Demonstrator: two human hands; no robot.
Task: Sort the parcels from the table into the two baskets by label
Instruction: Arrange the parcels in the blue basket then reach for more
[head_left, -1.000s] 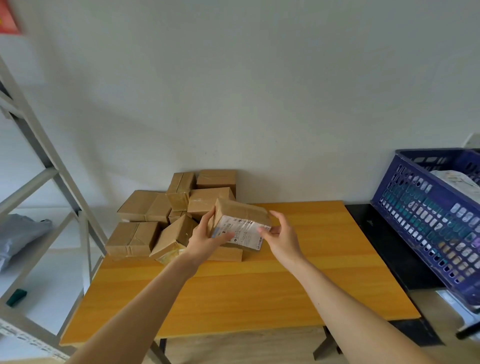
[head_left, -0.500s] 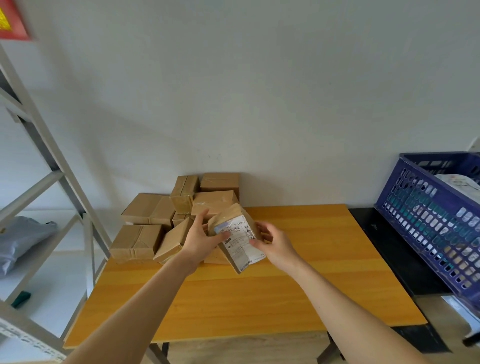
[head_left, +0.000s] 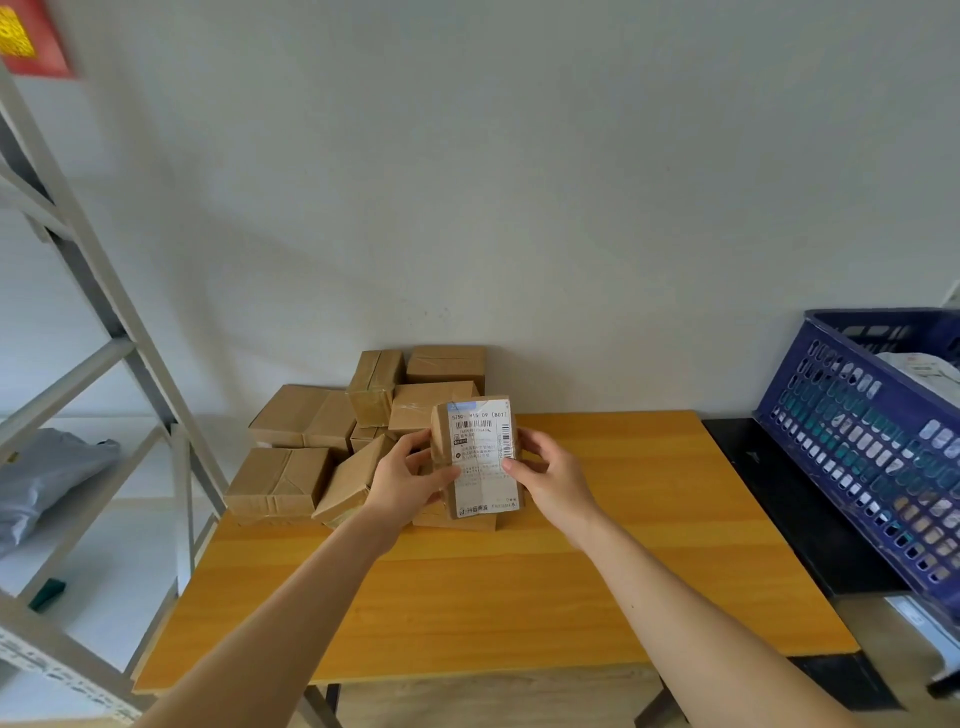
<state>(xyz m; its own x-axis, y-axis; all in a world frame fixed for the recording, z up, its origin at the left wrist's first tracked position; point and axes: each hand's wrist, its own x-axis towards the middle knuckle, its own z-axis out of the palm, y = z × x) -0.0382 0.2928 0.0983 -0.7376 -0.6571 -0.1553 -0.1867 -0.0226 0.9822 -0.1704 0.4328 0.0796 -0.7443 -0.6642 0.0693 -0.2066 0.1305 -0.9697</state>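
Head view: one parcel (head_left: 474, 451) is held upright at centre of frame, just above the table (head_left: 519, 597), w/ its white label (head_left: 485, 470) turned toward the camera. It is gripped from both sides. The left hand (head_left: 408, 480) is wrapped round the left edge, thumb laid on the front face & fingers curled behind. The right hand (head_left: 556, 480) is curled round the right edge, thumb tip pressed on the label's right margin. A barcode & printed lines can be made out on the label, but most of the text is too small to be read.

Behind & to the left of the held parcel, centre-left of frame, a pile of brown boxes (head_left: 291, 415) is stacked at the table's back-left corner, against the wall. Several are tilted, & tape is seen on them. One more box (head_left: 452, 519) is laid flat on the table directly below the held parcel.

At the right edge of frame a blue basket (head_left: 857, 441) w/ slotted walls is seen over a black surface (head_left: 779, 493) beside the table. A white packet (head_left: 919, 371) is seen inside it.

At left of frame a grey metal rack (head_left: 104, 312) is seen, w/ a grey bag (head_left: 47, 467) laid on its shelf. A red sign (head_left: 31, 36), blurred, is fixed at the upper left corner.
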